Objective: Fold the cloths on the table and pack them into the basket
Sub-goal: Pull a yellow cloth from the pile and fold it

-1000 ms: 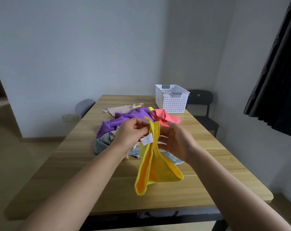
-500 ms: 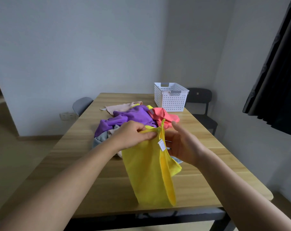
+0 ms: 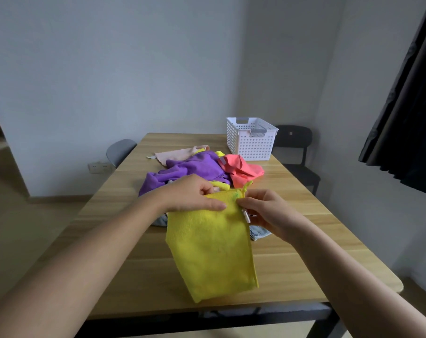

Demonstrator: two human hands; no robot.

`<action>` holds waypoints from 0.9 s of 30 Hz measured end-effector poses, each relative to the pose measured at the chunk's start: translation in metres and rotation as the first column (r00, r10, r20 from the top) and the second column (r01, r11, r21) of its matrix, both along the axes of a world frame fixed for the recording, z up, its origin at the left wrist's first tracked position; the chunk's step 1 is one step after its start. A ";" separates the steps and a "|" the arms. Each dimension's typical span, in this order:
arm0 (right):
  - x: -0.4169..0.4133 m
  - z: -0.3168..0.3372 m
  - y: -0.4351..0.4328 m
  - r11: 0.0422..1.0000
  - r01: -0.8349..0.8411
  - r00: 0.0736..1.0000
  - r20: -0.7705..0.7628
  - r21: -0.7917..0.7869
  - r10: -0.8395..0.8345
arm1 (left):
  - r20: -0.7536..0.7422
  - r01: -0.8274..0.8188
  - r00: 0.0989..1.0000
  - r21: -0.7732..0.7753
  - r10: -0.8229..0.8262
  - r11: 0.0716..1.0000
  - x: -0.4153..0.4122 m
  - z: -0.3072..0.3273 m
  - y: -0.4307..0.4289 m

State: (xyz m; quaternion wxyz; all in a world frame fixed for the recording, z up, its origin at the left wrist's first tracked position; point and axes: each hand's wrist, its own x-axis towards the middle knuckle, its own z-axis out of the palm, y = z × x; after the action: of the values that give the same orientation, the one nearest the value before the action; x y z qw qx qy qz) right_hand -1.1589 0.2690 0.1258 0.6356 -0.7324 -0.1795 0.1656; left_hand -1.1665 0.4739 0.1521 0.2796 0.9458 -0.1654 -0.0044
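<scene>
A yellow cloth [image 3: 212, 252] hangs doubled over above the near part of the wooden table [image 3: 316, 228], pinched at its top edge by the left hand [image 3: 192, 193] and right hand [image 3: 268, 213]. Behind it lie a crumpled purple cloth [image 3: 190, 167], a coral cloth [image 3: 241, 169] and a flat pale pink cloth [image 3: 175, 153], heaped together. A white perforated basket [image 3: 251, 142] stands upright at the table's far right.

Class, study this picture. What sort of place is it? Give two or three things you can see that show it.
Probably a dining room in a home: a wooden table with a black chair and a grey chair beside it, and a dark curtain on the right.
</scene>
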 end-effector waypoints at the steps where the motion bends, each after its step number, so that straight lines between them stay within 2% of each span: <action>1: 0.000 -0.001 0.000 1.000 0.014 1.000 -0.015 0.013 -0.014 | -0.070 0.038 0.997 0.015 -0.037 0.999 -0.001 0.000 0.007; 3: 0.000 -0.002 -0.001 0.997 0.057 0.997 -0.047 0.055 -0.054 | -0.212 0.094 0.973 0.009 -0.090 0.996 -0.003 -0.003 0.023; 4: 0.000 -0.003 -0.002 0.994 0.083 0.995 -0.058 0.071 -0.079 | -0.269 0.100 0.957 -0.042 -0.107 0.994 -0.005 -0.006 0.031; 6: 0.001 -0.003 -0.001 0.988 0.126 0.990 -0.075 0.094 -0.119 | -0.332 0.025 0.934 -0.312 -0.134 0.950 -0.008 -0.011 0.042; 7: 0.000 -0.003 0.001 0.983 0.146 0.987 -0.088 0.111 -0.136 | -0.345 -0.052 0.927 -0.507 -0.147 0.860 -0.007 -0.016 0.043; 9: 0.001 -0.003 0.006 0.969 0.185 0.977 -0.133 0.161 -0.165 | -0.362 -0.236 0.921 -0.816 -0.148 0.527 -0.010 -0.027 0.037; 10: 0.002 -0.002 0.010 0.957 0.216 0.968 -0.169 0.193 -0.184 | -0.368 -0.296 0.917 -0.887 -0.155 0.355 -0.013 -0.035 0.032; 11: 0.002 0.000 0.012 0.942 0.250 0.956 -0.212 0.226 -0.203 | -0.349 -0.302 0.917 -0.924 -0.194 0.232 -0.013 -0.046 0.029; 12: 0.004 0.002 0.014 0.923 0.285 0.940 -0.262 0.259 -0.217 | -0.327 -0.289 0.914 -0.940 -0.241 0.180 -0.016 -0.056 0.024; 13: 0.007 0.004 0.014 0.904 0.323 0.920 -0.317 0.280 -0.231 | -0.328 -0.284 0.901 -0.941 -0.283 0.186 -0.022 -0.062 0.018; 14: 0.010 0.004 0.013 0.890 0.362 0.897 -0.363 0.278 -0.252 | -0.355 -0.294 0.888 -0.927 -0.292 0.231 -0.028 -0.066 0.013; 16: 0.016 0.002 0.010 0.888 0.393 0.864 -0.425 0.237 -0.270 | -0.412 -0.335 0.888 -0.883 -0.203 0.328 -0.031 -0.071 0.004; 18: 0.021 -0.006 0.006 0.900 0.352 0.862 -0.464 0.258 -0.204 | -0.417 -0.373 0.906 -0.870 -0.075 0.323 -0.028 -0.071 0.001; 20: 0.028 -0.019 -0.001 0.891 0.326 0.851 -0.508 0.315 -0.132 | -0.401 -0.370 0.916 -0.860 -0.016 0.351 -0.025 -0.068 0.001; 22: 0.031 -0.032 -0.009 0.910 0.274 0.830 -0.555 0.310 -0.061 | -0.399 -0.366 0.917 -0.855 -0.015 0.369 -0.023 -0.068 0.002; 25: 0.025 -0.048 -0.014 0.953 0.164 0.820 -0.572 0.255 0.012 | -0.427 -0.389 0.904 -0.848 -0.030 0.361 -0.022 -0.071 0.002; 27: 0.018 -0.054 -0.015 0.958 0.077 0.824 -0.559 0.277 0.095 | -0.438 -0.399 0.898 -0.842 -0.030 0.364 -0.019 -0.075 0.002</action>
State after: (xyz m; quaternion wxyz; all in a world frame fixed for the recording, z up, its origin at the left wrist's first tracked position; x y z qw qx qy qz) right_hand -1.1409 0.2535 0.0714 0.7588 -0.5489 -0.0084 0.3506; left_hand -1.1856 0.4764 0.0772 0.7793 0.6228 0.0276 -0.0638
